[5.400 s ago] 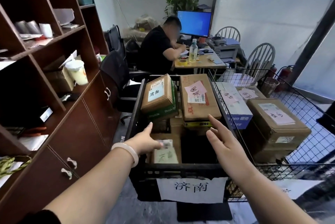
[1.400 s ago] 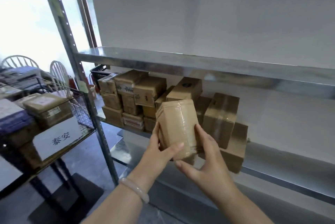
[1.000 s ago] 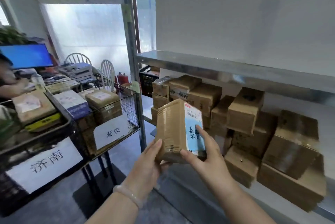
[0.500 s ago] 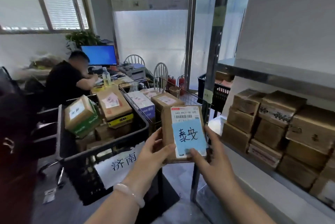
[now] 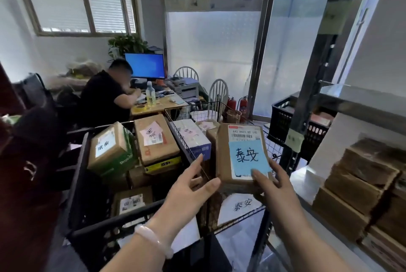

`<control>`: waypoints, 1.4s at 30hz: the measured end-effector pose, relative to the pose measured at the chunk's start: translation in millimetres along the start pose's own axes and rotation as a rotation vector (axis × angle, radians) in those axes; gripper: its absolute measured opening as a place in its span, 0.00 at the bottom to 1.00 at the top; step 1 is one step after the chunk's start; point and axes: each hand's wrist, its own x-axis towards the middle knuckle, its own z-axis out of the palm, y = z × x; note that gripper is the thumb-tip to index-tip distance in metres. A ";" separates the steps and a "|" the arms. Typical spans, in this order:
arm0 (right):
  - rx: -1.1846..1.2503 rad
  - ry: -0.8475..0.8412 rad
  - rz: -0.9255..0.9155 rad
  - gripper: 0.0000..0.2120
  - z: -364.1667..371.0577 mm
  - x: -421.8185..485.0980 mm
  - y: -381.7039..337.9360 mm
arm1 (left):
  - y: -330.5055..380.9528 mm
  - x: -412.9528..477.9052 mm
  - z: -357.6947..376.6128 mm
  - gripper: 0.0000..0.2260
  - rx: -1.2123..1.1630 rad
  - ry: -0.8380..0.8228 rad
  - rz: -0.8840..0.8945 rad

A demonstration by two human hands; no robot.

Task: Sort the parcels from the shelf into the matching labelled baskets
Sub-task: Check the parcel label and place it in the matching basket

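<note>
A brown cardboard parcel [image 5: 240, 153] with a blue handwritten label reading 泰安 hangs over the wire basket [image 5: 272, 150]. My right hand [image 5: 271, 181] grips its near edge, thumb on the label. My left hand [image 5: 191, 186] is just left of the parcel, fingers straight, thumb tip near its lower left corner. The wire basket carries a white paper sign [image 5: 240, 204] with matching characters. Left of it stands a black crate [image 5: 85, 183] filled with several labelled boxes [image 5: 154, 137].
A metal shelf [image 5: 360, 98] on the right holds stacked brown parcels [image 5: 360, 181]; its upright post [image 5: 316, 69] stands just beyond the wire basket. A person sits at a desk [image 5: 160, 103] with a monitor behind the baskets. A dark cabinet is at far left.
I turned left from the shelf towards the baskets. The parcel moved forward over the wire basket. My left hand let go of it and opened; my right hand alone holds it.
</note>
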 end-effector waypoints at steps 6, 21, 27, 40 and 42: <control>-0.079 -0.015 0.033 0.21 25.4 139.1 4.1 | -6.7 94.2 -13.5 0.35 0.371 0.147 0.092; -0.340 -0.073 0.178 0.23 94.8 475.3 62.0 | -25.4 290.7 -13.3 0.27 0.834 0.207 0.093; -0.460 -0.051 0.227 0.24 120.0 528.0 85.5 | -46.5 316.2 -18.9 0.25 0.856 0.164 0.023; -0.726 -0.093 0.011 0.32 107.3 501.7 83.6 | -54.8 334.3 -13.3 0.26 0.783 0.130 0.049; -0.741 -0.104 -0.056 0.32 102.8 477.4 77.8 | -54.3 331.2 -9.5 0.28 0.781 0.137 0.063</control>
